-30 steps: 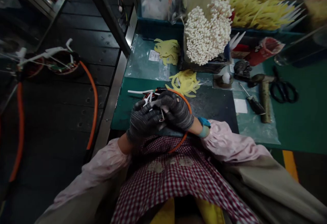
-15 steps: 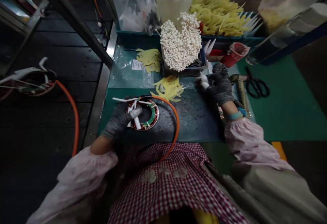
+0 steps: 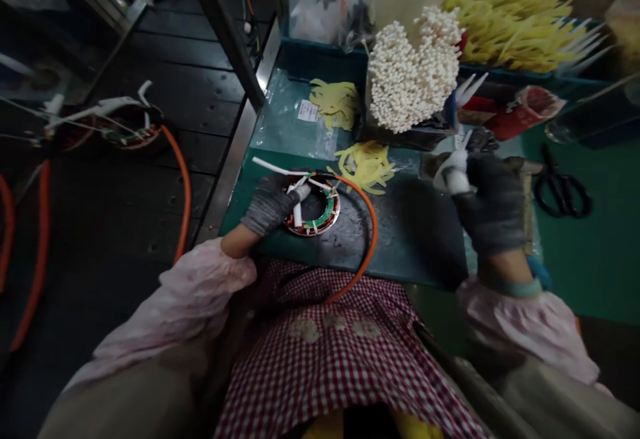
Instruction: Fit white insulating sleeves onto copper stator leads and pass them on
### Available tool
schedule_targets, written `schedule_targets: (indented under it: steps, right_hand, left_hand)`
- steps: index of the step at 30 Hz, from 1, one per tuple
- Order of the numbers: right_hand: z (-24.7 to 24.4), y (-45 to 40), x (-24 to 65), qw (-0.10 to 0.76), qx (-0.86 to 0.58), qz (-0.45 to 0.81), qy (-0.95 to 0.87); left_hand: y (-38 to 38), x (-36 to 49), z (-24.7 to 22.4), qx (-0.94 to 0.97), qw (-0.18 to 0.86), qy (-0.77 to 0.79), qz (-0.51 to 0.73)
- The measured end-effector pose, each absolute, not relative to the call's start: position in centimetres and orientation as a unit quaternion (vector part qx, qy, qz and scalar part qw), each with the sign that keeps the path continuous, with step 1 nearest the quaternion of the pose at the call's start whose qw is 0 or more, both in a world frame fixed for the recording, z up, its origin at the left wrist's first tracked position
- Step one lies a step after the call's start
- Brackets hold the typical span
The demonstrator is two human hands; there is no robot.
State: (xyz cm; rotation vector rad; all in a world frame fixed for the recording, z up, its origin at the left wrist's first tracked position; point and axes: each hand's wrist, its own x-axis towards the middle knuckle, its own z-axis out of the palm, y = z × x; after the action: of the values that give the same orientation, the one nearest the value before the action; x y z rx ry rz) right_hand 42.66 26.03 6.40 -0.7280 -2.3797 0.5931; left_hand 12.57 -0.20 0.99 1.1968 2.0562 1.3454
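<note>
We see two gloved hands at work over the worktop (image 3: 590,272), both in dark grey knit gloves. The left hand (image 3: 270,205) lies narrow across one copper-and-green stator ring (image 3: 314,215), its fingers on a white sleeve standing in the ring; we cannot tell whether it grips. That ring sits flat on a dark mat (image 3: 415,225), with one orange cable (image 3: 369,239) curving from it past the worktop's front edge and one white lead (image 3: 273,167) running out to the left.

The right hand (image 3: 485,205) is closed in a tight pinch on a white plastic piece (image 3: 454,173), well apart from the ring.

We count two loose piles of yellow strips on the worktop, one (image 3: 364,167) on the mat and one (image 3: 334,100) on a plastic sheet, plus one upright bundle of white-tipped pieces (image 3: 415,69) behind them. One pair of black scissors (image 3: 563,189) lies to the right, and a second stator ring (image 3: 133,125) sits off to the left, beyond the worktop
</note>
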Motion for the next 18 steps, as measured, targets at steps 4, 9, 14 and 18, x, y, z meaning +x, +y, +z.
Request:
schedule_targets:
  steps: [4, 9, 14, 18]
  right_hand:
    - [7.0, 14.6, 42.0, 0.214, -0.207, 0.271, -0.915]
    - [2.2, 8.3, 41.5, 0.167, -0.219, 0.309, -0.91]
    - [2.3, 8.4, 42.5, 0.186, -0.17, 0.29, -0.923]
    - [4.0, 8.5, 42.0, 0.223, -0.16, 0.276, -0.921]
  left_hand:
    - [-0.1, 12.9, 1.5, 0.451, 0.182, 0.747, 0.454]
    - [-3.1, 16.9, 2.8, 0.527, 0.0, 0.721, 0.45]
    - [-5.9, 19.5, 3.3, 0.589, -0.093, 0.686, 0.416]
    - [-7.2, 20.1, 3.8, 0.606, -0.102, 0.7, 0.364]
